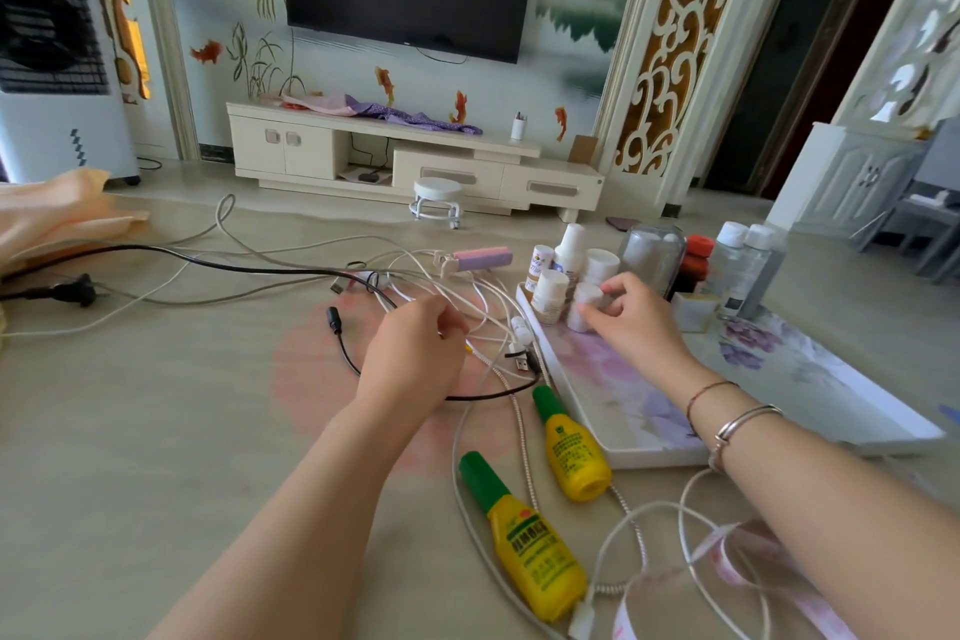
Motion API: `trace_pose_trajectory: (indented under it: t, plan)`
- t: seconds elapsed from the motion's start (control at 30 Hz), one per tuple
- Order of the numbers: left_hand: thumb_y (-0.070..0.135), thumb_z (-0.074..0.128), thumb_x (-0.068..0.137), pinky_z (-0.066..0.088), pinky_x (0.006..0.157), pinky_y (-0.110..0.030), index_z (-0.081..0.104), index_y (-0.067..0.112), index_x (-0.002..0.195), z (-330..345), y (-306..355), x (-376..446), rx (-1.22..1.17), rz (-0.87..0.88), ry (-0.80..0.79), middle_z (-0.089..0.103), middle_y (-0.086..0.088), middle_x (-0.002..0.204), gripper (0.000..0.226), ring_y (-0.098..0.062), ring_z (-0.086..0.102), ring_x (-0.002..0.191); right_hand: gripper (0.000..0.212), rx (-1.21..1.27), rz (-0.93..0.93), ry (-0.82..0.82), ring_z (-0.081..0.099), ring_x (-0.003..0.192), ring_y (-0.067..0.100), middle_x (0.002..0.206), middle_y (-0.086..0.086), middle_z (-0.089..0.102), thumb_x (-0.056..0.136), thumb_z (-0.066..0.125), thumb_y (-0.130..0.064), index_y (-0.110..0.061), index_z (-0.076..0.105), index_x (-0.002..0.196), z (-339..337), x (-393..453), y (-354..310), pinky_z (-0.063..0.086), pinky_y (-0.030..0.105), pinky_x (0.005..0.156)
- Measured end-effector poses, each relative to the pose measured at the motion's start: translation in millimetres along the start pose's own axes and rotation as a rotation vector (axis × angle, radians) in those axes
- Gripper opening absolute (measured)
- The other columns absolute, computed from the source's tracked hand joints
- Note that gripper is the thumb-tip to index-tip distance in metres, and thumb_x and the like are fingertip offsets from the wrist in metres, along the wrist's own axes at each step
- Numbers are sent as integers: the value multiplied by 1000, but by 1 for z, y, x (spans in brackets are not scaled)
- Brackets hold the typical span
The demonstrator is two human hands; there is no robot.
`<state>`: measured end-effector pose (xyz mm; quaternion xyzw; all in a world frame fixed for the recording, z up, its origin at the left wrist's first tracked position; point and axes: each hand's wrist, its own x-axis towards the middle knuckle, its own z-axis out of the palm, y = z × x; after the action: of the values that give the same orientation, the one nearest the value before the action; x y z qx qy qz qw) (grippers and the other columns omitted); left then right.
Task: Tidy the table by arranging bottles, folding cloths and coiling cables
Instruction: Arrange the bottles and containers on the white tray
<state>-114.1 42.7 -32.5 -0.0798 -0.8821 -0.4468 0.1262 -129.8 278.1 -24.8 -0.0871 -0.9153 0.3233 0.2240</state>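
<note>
My right hand (631,322) grips a small white bottle (583,309) standing at the far end of a flowered white tray (639,437), beside several other small white bottles (550,294). My left hand (415,353) rests on the table amid a tangle of white and black cables (467,286), fingers curled; whether it holds a cable is hidden. Two yellow bottles with green caps lie on the table, one (574,447) against the tray, one (524,541) nearer me.
Taller clear and grey bottles (743,270), a jar (652,255) and a red-capped bottle (693,265) stand behind the tray. A peach cloth (57,213) lies far left, a black plug (67,291) beside it. More white cable (691,551) loops near right.
</note>
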Motion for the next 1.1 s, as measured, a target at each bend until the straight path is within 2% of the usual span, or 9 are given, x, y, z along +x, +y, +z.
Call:
trace_pose_trajectory:
  t: [0.13,0.27,0.4,0.6,0.73,0.83,0.93,1.03,1.1]
  plan:
    - [8,49,82,52,79,-33,68,19,84,3,-2,2,12,13,-8,66,5,87,22,-20,60,86,30,-9,-6,-28,50,65,1,70,-11,56,86,67,-25,-18,44,104,6,1,-7,32,22,52]
    - [9,50,82,52,78,-33,68,20,84,3,-3,2,15,7,-6,66,5,87,22,-20,60,85,32,0,17,-35,52,69,7,69,-8,58,87,64,-17,-14,39,106,6,-3,-8,31,19,53]
    - [8,50,82,53,77,-34,68,21,82,1,-2,0,0,16,-6,66,6,87,22,-18,61,83,22,14,16,-77,53,69,10,73,-3,59,85,62,-10,-14,43,95,-6,-13,-15,36,21,55]
    - [7,50,83,50,78,-30,70,17,84,-4,2,-1,-4,25,1,67,5,89,22,-18,60,86,14,2,-129,-374,53,68,8,73,-5,60,83,71,-26,-17,61,77,-34,-50,-41,42,23,65]
    - [7,49,84,42,70,-25,69,14,86,-9,3,-4,8,5,12,64,4,87,22,-18,56,85,22,-251,-200,-543,50,71,3,81,-8,58,82,68,-47,-25,65,81,-49,-78,-61,38,21,61]
    - [5,49,83,40,69,-25,68,15,83,-12,5,-7,2,-4,4,62,4,86,22,-17,54,83,31,-519,-263,-523,45,89,10,89,-7,45,79,62,-61,-33,63,91,-48,-91,-71,34,27,69]
    - [6,49,84,38,68,-24,69,16,85,-13,6,-9,1,-7,-4,63,3,86,23,-19,54,83,45,-631,-278,-499,41,102,18,95,-3,41,77,59,-67,-26,63,96,-40,-100,-81,33,32,79]
    - [5,48,83,38,69,-24,70,15,86,-14,6,-10,-16,-3,-2,65,2,90,24,-18,55,84,43,-640,-263,-474,44,102,20,96,-1,45,80,62,-58,-19,65,97,-33,-104,-87,34,32,78]
    - [5,48,84,37,69,-23,68,17,84,-15,5,-9,-26,-8,3,65,3,90,24,-17,55,84,36,-514,-182,-474,51,93,17,91,-1,53,80,67,-49,-15,68,90,-35,-98,-87,41,33,75]
